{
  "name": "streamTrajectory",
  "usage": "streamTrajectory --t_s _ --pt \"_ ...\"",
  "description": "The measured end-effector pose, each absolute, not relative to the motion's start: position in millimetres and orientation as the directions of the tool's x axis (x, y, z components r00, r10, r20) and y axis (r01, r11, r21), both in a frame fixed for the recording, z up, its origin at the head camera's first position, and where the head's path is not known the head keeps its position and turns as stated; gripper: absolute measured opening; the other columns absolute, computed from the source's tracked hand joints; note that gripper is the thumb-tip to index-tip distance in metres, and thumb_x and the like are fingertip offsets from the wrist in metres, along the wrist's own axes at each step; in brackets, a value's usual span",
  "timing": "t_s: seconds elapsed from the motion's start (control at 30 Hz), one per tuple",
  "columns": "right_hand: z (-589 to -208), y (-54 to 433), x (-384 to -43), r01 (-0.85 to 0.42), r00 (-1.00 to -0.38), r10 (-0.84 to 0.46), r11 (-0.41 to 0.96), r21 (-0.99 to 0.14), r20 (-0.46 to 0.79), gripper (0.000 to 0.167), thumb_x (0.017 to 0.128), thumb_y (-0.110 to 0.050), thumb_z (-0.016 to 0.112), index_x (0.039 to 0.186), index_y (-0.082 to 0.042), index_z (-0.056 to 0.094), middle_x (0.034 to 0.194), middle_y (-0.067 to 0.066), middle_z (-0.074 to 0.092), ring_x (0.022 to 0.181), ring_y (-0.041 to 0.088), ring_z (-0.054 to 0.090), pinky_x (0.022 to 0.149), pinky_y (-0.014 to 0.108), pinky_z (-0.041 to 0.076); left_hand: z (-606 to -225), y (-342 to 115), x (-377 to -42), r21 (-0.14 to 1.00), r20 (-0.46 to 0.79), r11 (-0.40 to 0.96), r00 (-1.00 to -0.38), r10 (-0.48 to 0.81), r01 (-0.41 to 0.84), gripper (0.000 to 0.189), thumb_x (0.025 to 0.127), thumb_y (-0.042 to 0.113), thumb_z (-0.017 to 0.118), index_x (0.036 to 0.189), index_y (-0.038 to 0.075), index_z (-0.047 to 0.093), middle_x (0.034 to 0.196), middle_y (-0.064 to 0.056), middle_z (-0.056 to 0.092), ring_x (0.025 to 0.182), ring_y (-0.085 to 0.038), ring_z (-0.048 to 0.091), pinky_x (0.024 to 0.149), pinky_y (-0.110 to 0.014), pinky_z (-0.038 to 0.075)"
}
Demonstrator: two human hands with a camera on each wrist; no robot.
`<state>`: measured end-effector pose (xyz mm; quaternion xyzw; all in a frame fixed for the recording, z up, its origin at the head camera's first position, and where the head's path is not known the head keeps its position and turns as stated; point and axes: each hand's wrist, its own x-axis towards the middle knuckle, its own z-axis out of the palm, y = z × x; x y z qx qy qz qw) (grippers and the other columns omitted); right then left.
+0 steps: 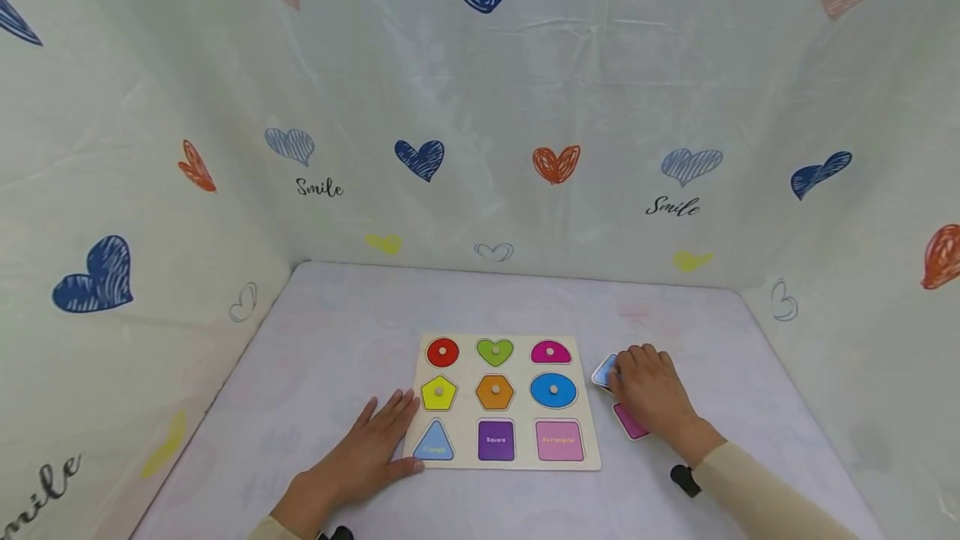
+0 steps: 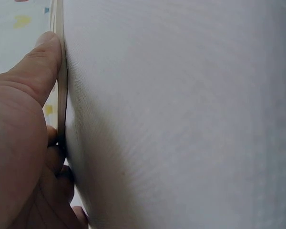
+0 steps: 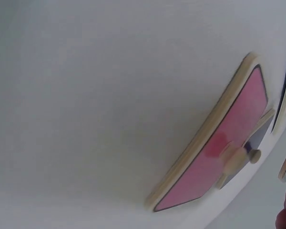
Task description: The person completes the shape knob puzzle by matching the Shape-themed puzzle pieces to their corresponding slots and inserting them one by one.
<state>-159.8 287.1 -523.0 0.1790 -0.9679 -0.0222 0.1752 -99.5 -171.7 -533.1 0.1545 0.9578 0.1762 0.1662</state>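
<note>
A cream wooden puzzle board [image 1: 525, 461] lies flat on the table. Knobbed circle, heart, semicircle, pentagon, hexagon and oval pieces fill its upper two rows; the triangle, square and rectangle spaces in the bottom row show printed words and no knobs. My left hand [image 1: 367, 452] rests at the board's left edge, fingers extended and thumb [image 2: 40, 67] on its rim. Right of the board, my right hand [image 1: 652, 386] pinches a blue triangle piece [image 1: 602, 372], with the fingertips partly hidden. Below that hand lies a pink rectangle piece [image 3: 250, 107] with a knob.
Behind the pink piece, a dark-faced knobbed piece [image 3: 263, 133] shows in the right wrist view. A pale cloth covers the table [image 1: 337, 307]. Curtains [image 1: 600, 90] printed with hearts enclose it at the back and sides.
</note>
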Motion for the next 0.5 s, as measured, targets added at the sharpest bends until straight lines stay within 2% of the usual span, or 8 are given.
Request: streamTrajectory --t_s 0.27,0.5 --pt "-520.2 254.1 -158.8 -0.414 -0.822 -0.428 0.902 0.121 0.376 0.034 0.087 -0.025 0.087 0.099 -0.002 0.064 0.084 0.007 0.057 0.083 0.024 0.052 0.071 0.036 0.045 -534.2 -172.4 -98.2 0.384 -0.257 0.892 -0.901 0.35 0.237 0.101 0.089 0.062 0.075 0.167 0.014 0.031 0.174 -0.002 0.031 0.164 -0.028 0.018 0.133 -0.057 0.005" --pt "-516.9 222.5 -158.0 -0.475 -0.785 -0.474 0.874 0.103 0.398 0.029 0.089 -0.024 0.084 0.095 -0.004 0.063 0.083 0.007 0.059 0.08 0.023 0.052 0.07 0.034 0.043 -531.7 -172.6 -98.7 0.387 -0.255 0.889 -0.898 0.359 0.245 0.1 0.09 0.061 0.074 0.167 0.013 0.032 0.174 -0.004 0.031 0.164 -0.028 0.018 0.133 -0.058 0.006"
